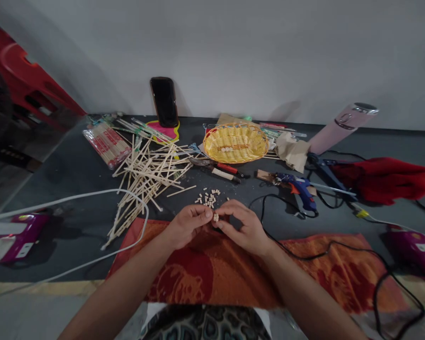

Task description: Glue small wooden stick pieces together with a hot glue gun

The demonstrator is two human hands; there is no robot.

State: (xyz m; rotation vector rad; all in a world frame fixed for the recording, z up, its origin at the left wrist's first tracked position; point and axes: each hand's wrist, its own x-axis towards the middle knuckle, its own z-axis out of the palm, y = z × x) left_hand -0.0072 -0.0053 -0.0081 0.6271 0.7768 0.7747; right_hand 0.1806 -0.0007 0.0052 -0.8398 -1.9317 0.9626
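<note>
Over the front of the grey table, my right hand pinches a small bundle of short wooden stick pieces between thumb and forefinger. My left hand is closed right beside it, its thumb pressed against the fingers. Whatever lies under that thumb is too small to make out. Just beyond my fingertips, several loose cut stick pieces are scattered. Cutting pliers with one red and one white handle lie behind them. To the right, a blue glue gun rests with its nozzle on a small wooden block.
A heap of long thin sticks spreads to the left, beside a packaged bundle. A yellow basket and a phone stand at the back. An orange towel covers the front edge. Cables cross both sides.
</note>
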